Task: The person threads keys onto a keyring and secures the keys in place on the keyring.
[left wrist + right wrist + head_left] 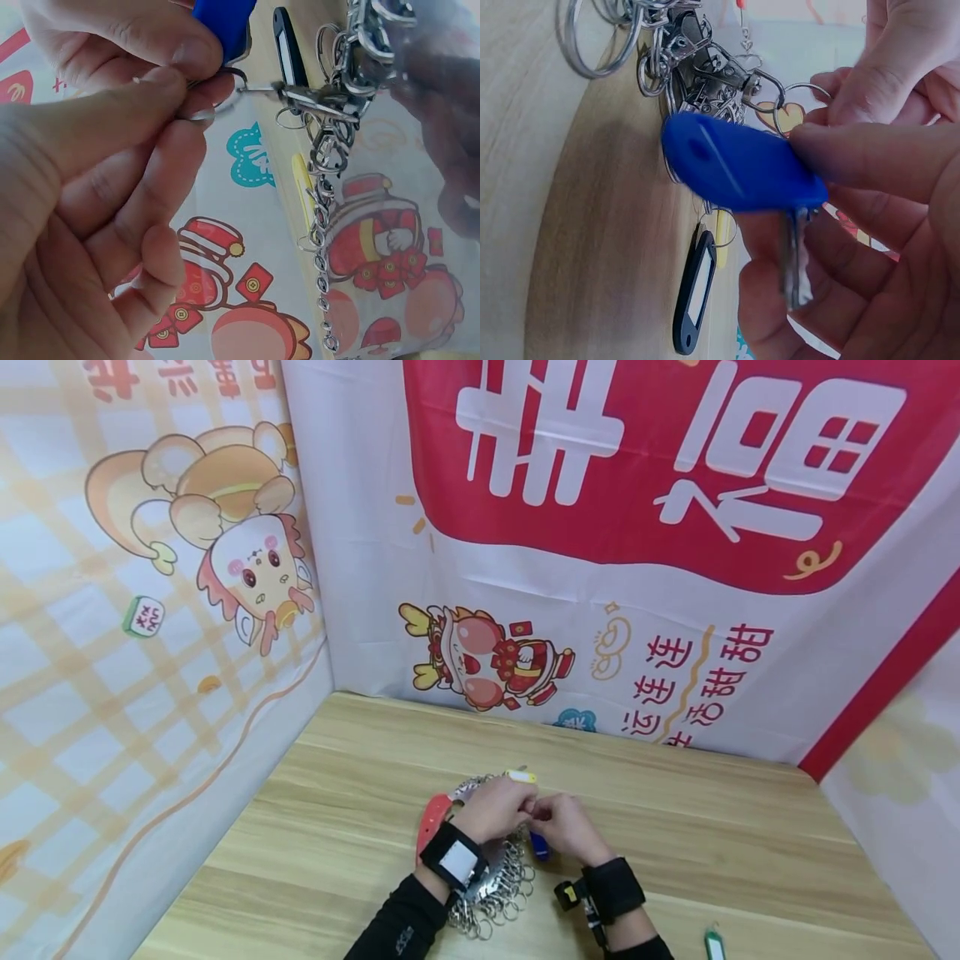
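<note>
My left hand (491, 810) pinches a thin split ring (802, 88) between thumb and finger. That ring links to a metal clasp (761, 88) at the edge of a shiny, mirror-like plate (491, 887). A key (742, 165) with a blue plastic head and a silver blade is in my right hand (573, 828), whose thumb and finger pinch it close to the ring. In the head view the blue head shows just below the meeting fingertips. Many clasps and rings line the plate's rim, and my left hand and wrist cover part of it.
A black key tag (695, 292) hangs by its ring beneath the clasps, with a yellow tag (521, 776) beyond the left hand. A curved red piece (433, 820) lies at the plate's left. A green tag (715, 943) is on the wooden table (315, 810) at front right.
</note>
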A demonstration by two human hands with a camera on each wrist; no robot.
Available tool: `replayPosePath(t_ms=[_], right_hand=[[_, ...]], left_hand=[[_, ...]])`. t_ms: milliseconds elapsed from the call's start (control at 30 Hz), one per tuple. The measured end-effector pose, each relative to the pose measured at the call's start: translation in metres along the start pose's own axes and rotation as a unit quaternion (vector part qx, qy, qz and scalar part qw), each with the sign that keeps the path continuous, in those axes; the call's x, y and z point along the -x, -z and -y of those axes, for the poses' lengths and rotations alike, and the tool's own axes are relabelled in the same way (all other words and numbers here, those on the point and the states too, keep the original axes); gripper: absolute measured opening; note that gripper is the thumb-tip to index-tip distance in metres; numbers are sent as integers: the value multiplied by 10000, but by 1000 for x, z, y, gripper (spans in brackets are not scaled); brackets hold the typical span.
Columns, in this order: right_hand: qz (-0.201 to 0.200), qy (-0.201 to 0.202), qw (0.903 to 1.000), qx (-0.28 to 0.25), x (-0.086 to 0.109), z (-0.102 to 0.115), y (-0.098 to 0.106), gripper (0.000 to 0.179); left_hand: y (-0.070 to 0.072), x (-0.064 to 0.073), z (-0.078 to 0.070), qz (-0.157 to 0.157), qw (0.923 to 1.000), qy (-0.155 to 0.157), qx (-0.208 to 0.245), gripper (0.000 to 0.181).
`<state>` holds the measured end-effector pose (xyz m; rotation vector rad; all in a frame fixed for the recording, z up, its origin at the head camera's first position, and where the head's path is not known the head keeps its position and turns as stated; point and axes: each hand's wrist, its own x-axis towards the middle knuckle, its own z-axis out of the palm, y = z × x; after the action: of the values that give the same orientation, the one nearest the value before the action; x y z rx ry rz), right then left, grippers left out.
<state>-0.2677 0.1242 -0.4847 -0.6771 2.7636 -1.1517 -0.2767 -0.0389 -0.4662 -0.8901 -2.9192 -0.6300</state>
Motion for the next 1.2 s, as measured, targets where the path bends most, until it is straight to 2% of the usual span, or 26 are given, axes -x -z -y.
replayPosePath(t_ms=[167,267,400,633,1033,1200], right_hand=[[-55,-174,9998,-27,-1,0,-1,8],[-55,-298,9995,-2,-2,-2,-1,8],[-30,-373,9993,-37,-2,-2,0,6],[-24,-457,9989,-63,-2,-1,3,5],[-122,-245,9996,92,-3,3,-2,7],[-154,-254,9996,-5,-2,2,-2,7]], left_hand=[[-1,1,5,297,9991,307,21,19],[-1,2,8,424,9985,340,-89,24],[-1,2,9,430,9987,279,-57,26],[0,0,8,525,9978,395,35,21],[-1,0,5,413,9981,420,-171,3],[-2,1,7,400,9985,369,-70,14]])
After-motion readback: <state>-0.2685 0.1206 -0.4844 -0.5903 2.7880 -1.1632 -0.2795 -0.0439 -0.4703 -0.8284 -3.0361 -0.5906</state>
